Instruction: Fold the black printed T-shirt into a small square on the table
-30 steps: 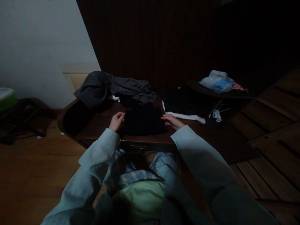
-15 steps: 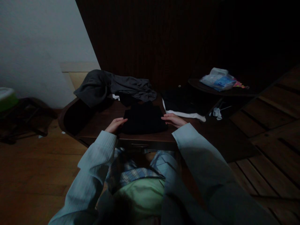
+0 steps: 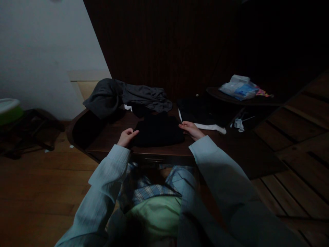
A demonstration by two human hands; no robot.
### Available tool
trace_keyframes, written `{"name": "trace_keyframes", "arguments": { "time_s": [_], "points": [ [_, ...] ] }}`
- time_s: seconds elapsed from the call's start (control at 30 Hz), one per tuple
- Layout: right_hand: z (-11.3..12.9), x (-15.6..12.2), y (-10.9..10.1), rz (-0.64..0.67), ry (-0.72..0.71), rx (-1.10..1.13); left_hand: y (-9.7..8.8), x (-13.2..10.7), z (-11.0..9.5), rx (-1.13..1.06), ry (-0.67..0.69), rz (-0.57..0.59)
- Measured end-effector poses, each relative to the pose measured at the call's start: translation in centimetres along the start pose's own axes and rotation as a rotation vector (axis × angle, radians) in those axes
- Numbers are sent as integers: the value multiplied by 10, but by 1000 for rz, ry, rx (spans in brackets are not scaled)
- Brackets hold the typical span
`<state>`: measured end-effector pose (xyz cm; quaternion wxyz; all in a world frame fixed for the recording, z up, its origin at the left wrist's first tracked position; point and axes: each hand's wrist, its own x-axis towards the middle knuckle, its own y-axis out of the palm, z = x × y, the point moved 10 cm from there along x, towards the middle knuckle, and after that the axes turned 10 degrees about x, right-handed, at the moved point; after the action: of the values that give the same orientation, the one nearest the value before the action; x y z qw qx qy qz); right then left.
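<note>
A black folded piece of clothing (image 3: 159,132) lies on the dark wooden dresser top (image 3: 102,144) in front of me. At its left edge, my left hand (image 3: 126,136) pinches the cloth between thumb and fingers. My right hand (image 3: 190,129) grips the opposite edge, its thumb on top. Behind the folded garment lies a crumpled dark grey garment (image 3: 144,95), spread toward the left end. Just beyond my right hand is another dark cloth (image 3: 197,111) with a white strip (image 3: 209,127) along its front edge. The room is dim, so folds in the black cloth are hard to make out.
On a raised shelf (image 3: 216,92) at the right sits a plastic packet (image 3: 239,87). Crumpled white paper (image 3: 239,124) lies beneath it. A green and white container (image 3: 10,111) stands on a dark stool (image 3: 31,127) at far left. A tall dark panel (image 3: 164,44) rises behind the dresser.
My right hand has shifted slightly up and right along the black garment's edge. My left hand stays at the left edge with its fingers bent more. The view has tilted a little.
</note>
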<state>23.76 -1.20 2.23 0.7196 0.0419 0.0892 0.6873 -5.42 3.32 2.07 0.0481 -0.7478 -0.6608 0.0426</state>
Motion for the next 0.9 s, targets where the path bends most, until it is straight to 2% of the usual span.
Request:
{"name": "trace_keyframes", "arguments": {
  "time_s": [0.13,0.27,0.47,0.57,0.73,0.8,0.9],
  "points": [
    [-12,-1,9,102,101,-123,11,-2,-1,15,-1,57],
    [-16,0,17,202,105,-133,13,-3,0,-12,-19,56],
    [-11,3,11,128,18,-50,8,1,6,-86,-37,46],
    [-5,1,14,175,-24,-64,9,0,5,-95,-26,79],
    [-13,-10,30,379,90,-37,18,-10,4,-108,-62,156],
    [-16,-11,30,396,121,-24,19,-13,4,-102,-69,168],
    [-19,-8,25,356,144,-12,17,-12,4,-93,-59,157]
  ]
}}
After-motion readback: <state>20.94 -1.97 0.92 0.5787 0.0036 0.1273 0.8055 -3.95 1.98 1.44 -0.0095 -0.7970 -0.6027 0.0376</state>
